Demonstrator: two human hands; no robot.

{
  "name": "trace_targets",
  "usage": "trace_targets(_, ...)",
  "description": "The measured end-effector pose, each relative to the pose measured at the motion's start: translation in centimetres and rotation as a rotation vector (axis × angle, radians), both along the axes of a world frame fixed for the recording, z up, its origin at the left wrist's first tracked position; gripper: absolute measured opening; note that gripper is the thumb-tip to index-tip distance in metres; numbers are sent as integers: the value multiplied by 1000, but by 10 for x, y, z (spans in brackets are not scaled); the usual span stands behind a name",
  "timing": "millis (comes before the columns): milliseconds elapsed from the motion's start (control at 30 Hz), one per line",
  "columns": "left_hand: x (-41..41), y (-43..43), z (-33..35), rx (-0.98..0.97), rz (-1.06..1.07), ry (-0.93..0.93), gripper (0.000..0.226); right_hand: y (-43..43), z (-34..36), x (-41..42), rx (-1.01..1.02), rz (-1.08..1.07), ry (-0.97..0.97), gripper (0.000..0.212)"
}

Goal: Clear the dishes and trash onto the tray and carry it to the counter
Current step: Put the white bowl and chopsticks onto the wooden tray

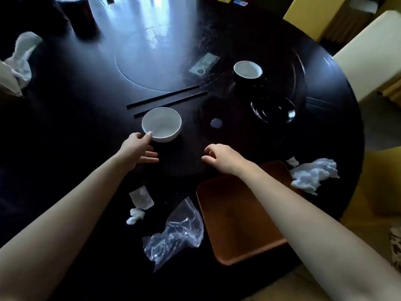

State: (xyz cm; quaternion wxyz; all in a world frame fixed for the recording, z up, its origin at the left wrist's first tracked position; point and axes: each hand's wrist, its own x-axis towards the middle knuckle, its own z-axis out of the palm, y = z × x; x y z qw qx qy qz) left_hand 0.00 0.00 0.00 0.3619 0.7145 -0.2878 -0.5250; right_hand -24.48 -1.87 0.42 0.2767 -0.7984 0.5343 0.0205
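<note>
Left hand (138,148) is out over the dark round table (65,131), its thumb tip touching the near-left rim of the white bowl (161,123), the other fingers spread flat and apart, closed on nothing. Right hand (221,158) hovers just right of it, fingers loosely curled downward and empty; whether the tips touch the tabletop is hard to tell. The brown tray (234,224) sits at the near right edge, bare, its right side hidden under the right forearm. Just beyond the bowl lie two black chopsticks (165,98), slanted, almost lost against the dark wood. Far right stands a black cup (248,72) with a white inside; nearer than it, a glossy black dish (273,109) that only shows by its reflections. A flat dark plate with a small pale scrap (216,123) on it is barely readable. Near the tray: a crumpled clear plastic bag (175,233), a small packet (141,197), a tissue wad (135,216), and a bigger white tissue (314,172) at right.
</note>
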Motion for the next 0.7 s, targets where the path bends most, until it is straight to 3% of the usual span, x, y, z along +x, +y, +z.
trace_targets(233, 2, -32, -7, -9, 92, 71, 32, -83, -5, 48, -115, 35, 90, 53)
trace_targets(500, 18, -40, -18, -48, 222, 100, 26, -171, -28, 105, -145, 84, 155, 74)
trace_targets(700, 36, -43, -23, -95, 270, 111, 25, -217, -39, 135, -174, 167, 164, 76)
